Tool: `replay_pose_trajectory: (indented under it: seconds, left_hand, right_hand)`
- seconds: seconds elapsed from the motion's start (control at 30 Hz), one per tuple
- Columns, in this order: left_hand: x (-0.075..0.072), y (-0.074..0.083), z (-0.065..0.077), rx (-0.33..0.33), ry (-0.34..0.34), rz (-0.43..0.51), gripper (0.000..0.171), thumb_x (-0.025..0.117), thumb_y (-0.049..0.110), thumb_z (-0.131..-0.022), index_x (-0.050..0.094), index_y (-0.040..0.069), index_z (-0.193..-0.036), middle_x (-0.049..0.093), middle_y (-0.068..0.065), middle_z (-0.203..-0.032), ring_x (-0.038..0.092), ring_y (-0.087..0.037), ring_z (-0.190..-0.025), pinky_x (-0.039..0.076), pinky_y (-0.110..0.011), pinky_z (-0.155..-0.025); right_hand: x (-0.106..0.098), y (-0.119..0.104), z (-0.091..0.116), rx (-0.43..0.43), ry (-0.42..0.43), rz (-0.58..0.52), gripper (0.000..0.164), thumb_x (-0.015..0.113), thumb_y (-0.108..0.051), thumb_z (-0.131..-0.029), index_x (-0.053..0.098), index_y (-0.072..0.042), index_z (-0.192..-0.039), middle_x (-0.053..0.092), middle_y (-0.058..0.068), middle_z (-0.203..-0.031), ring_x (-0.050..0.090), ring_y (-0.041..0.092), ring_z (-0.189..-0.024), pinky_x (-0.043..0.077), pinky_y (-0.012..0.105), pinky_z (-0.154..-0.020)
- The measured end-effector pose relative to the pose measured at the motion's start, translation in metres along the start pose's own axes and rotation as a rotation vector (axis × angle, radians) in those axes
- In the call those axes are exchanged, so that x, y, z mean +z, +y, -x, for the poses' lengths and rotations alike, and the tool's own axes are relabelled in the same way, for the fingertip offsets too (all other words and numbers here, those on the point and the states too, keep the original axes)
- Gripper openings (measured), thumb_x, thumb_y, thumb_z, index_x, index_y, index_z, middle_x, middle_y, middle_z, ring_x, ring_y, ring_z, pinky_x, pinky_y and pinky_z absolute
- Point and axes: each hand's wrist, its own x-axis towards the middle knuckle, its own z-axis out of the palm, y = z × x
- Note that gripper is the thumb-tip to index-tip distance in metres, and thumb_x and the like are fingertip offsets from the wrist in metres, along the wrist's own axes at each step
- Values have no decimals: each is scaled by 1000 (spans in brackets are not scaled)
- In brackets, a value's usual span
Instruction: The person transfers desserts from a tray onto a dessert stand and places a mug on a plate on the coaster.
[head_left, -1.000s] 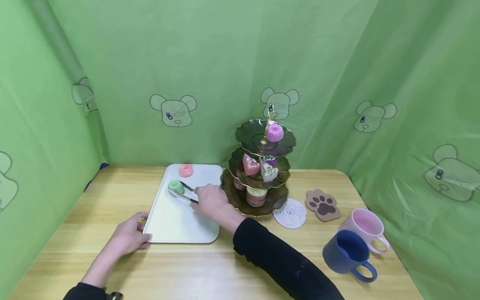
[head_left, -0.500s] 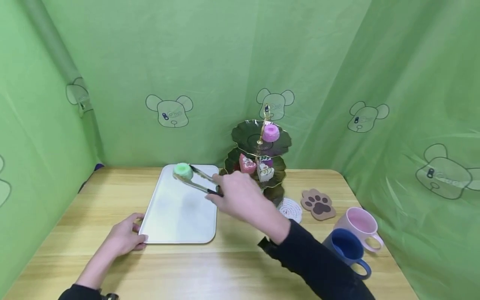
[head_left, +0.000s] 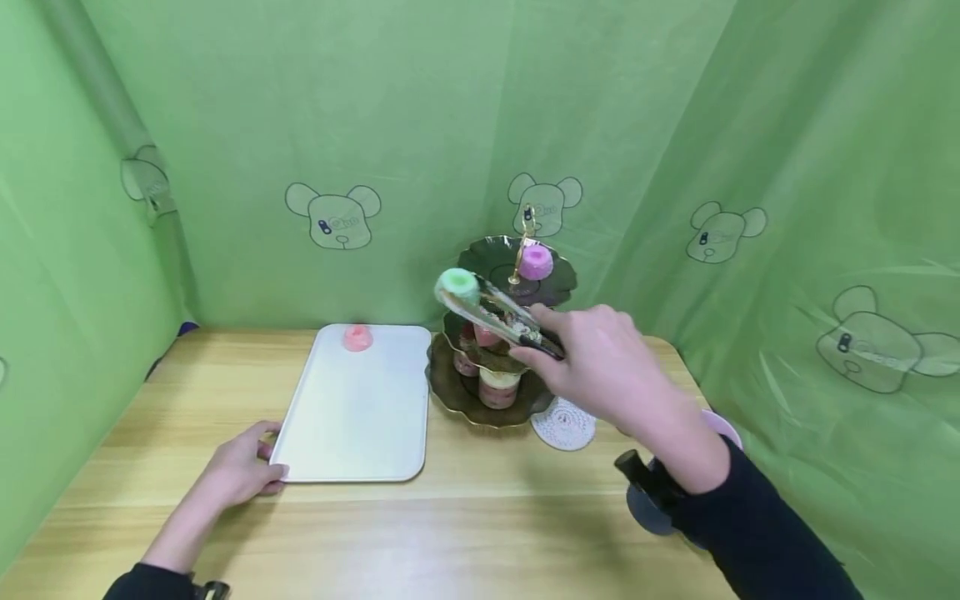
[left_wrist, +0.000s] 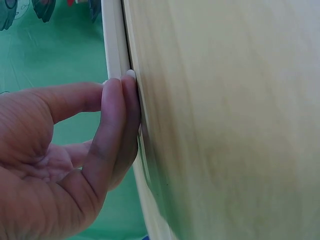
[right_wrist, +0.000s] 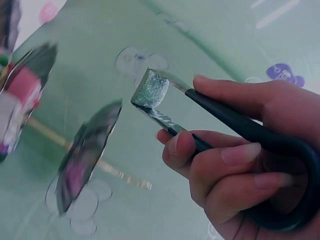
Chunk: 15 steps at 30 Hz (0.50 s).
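My right hand (head_left: 611,362) grips black-handled food tongs (right_wrist: 225,112) with metal tips. Between the tips is a small green cake (head_left: 457,286), lifted in front of the left side of the three-tier stand (head_left: 487,250). Close by on the top tier sits a purple cake (head_left: 536,262). My left hand (head_left: 240,469) holds the near left corner of a white tray (head_left: 352,417), thumb and fingers at its rim (left_wrist: 115,50). A pink cake (head_left: 357,337) lies at the tray's far edge. The tongs partly hide the middle tier.
The stand's lower tiers carry cake slices and a layered dessert cup (head_left: 498,388). A white round coaster (head_left: 564,425) lies right of the stand. A pink mug (head_left: 723,427) and a dark blue mug (head_left: 648,508) are mostly behind my right arm. Green curtains (head_left: 420,125) surround the table.
My right hand has carried the green cake in the tongs up from the tray and rightward to the stand, uncovering the pink cake. My left hand stays at the tray corner.
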Motion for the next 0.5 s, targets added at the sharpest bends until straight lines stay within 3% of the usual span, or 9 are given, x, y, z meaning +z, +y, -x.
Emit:
replay_pose_trajectory:
  seconds: [0.2, 0.5]
  left_hand:
    - [-2, 1, 0, 7, 0, 2, 77, 74, -12, -84, 34, -17, -150, 60, -29, -105, 68, -20, -70, 67, -31, -61]
    - [-2, 1, 0, 6, -2, 12, 78, 73, -12, -84, 33, -17, -150, 60, -28, -106, 68, -20, -71, 67, -31, -61]
  right_hand:
    - [-16, 21, 10, 107, -61, 33, 58, 71, -45, -101, 65, -8, -145, 39, -3, -57, 36, 12, -44, 30, 28, -39]
    - [-27, 52, 5, 204, -176, 47, 67, 65, -51, -102, 60, -2, -148, 39, 0, -54, 30, 13, -43, 31, 29, -42]
